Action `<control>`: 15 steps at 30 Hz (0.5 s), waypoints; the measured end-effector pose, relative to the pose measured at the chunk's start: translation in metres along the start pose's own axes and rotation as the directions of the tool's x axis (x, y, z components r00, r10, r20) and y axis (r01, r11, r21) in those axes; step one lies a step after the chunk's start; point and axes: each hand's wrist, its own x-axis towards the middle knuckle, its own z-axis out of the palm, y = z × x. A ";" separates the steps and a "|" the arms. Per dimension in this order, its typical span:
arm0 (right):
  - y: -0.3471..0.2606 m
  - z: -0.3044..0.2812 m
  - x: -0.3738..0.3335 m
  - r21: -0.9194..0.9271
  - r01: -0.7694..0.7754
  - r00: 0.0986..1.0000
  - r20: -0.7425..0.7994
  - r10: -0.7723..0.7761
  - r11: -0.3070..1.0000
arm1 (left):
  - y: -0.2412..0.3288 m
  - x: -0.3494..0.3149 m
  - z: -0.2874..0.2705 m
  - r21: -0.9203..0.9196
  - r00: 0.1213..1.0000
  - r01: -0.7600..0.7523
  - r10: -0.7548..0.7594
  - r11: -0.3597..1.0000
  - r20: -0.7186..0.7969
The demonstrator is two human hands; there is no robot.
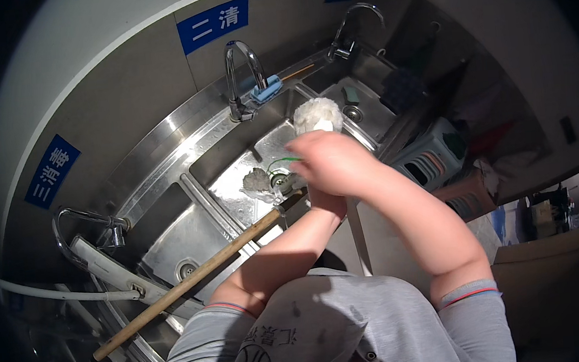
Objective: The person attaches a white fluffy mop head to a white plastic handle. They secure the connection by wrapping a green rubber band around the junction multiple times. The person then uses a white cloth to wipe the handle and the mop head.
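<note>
My right hand (332, 160) is over the middle sink basin (231, 179), its fingers curled and slightly blurred; what they hold, if anything, is hidden. A thin green strand (286, 159) runs from a grey scouring pad (257, 182) to those fingers. My left hand (325, 203) lies beneath the right one, mostly covered, so its fingers do not show. Just beyond the right hand is a white, fluffy, rounded bundle (316, 114). A long wooden pole (195, 277) slants across the sinks, with its upper end near my left wrist.
Three chrome taps stand along the back wall, one a middle tap (233, 83). A blue sponge-like piece (266, 89) rests beside it. A left basin (189, 247) and a right basin (365, 100) flank the middle one. At right stands a grey-green rack (446, 145).
</note>
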 end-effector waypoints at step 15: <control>0.007 0.049 -0.024 0.989 -0.039 0.798 -0.053 0.600 0.140 | 0.017 0.013 -0.034 0.243 0.997 -0.012 0.031 0.970 -0.073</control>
